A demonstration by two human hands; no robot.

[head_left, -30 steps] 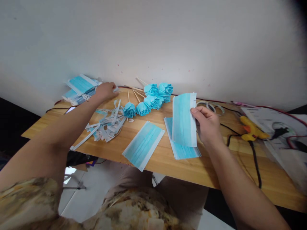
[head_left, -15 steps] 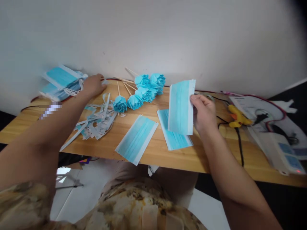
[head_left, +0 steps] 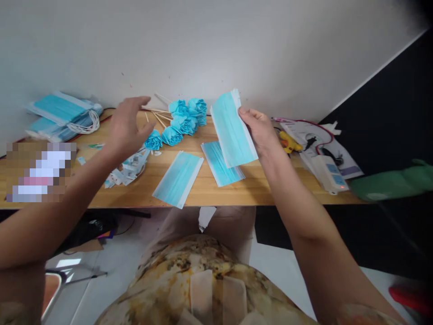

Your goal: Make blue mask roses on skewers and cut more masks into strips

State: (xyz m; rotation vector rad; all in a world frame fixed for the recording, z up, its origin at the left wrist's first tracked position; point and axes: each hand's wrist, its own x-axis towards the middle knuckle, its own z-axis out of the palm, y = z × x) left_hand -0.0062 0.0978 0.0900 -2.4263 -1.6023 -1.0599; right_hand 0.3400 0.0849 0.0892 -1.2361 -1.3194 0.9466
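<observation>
My right hand [head_left: 257, 128] pinches the edge of a blue face mask without ear loops [head_left: 233, 128], raised above the table. My left hand [head_left: 128, 124] is in the air with its fingers apart and nothing in them, just left of the blue flowers on sticks [head_left: 186, 123]. Under the raised mask lies another blue mask [head_left: 221, 169], partly covered from view. A third flat mask [head_left: 179, 178] rests nearer the table's front edge. Cut white and blue strips [head_left: 126, 170] lie in a heap below my left hand, partly hidden by my forearm.
A stack of masks with ear loops [head_left: 64, 113] sits at the back left. To the right are a yellow glue gun [head_left: 289, 142], a white power strip [head_left: 328, 174] and cables. A green object [head_left: 392, 183] juts out past the table's right end. The wall [head_left: 209, 45] stands behind.
My left hand has come away from beside the mask stack, now raised with fingers spread. My right hand still holds the mask, now tilted the other way. The view has shifted right.
</observation>
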